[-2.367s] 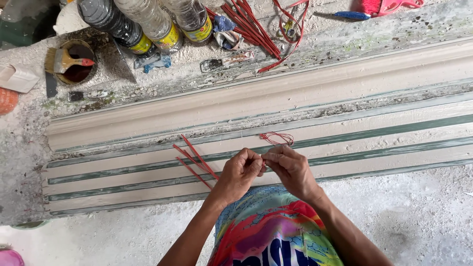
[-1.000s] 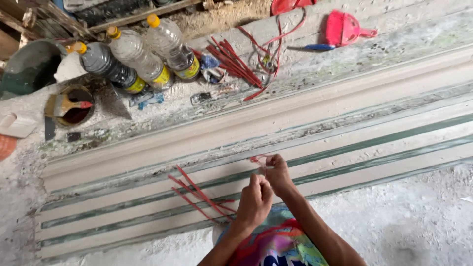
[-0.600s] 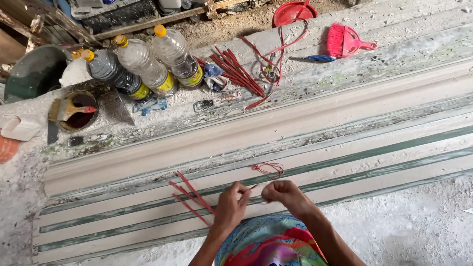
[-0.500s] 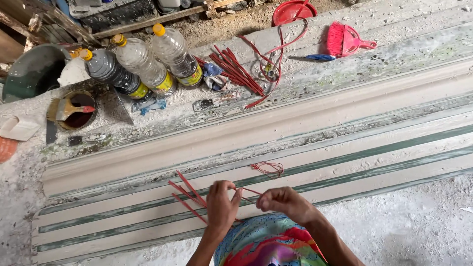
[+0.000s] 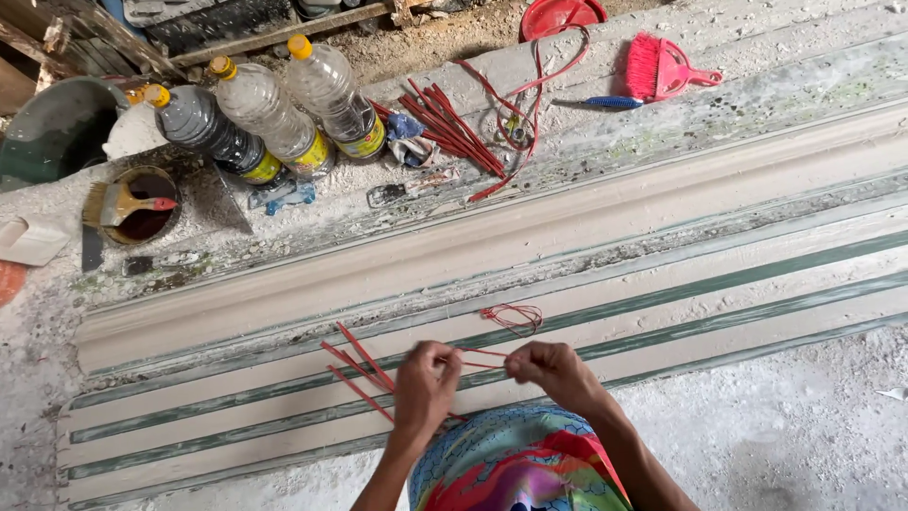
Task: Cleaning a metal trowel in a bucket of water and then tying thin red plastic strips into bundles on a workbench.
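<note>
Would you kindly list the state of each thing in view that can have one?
left hand: closed, pinching a thin red cord
right hand: closed, pinching the same cord
red cord: stretched between both hands
red sticks: lying loose on the long moulding
small red loop: lying slack on the moulding
three plastic bottles: lying on their sides, capped
paintbrush: resting across a round tin
pink hand brush: lying flat

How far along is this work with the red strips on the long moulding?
One red string loop already lies on the long moulding. The left hand and right hand pinch a thin red strand between them. Loose red strips lie beside the left hand, and a bigger bundle waits behind.
</note>
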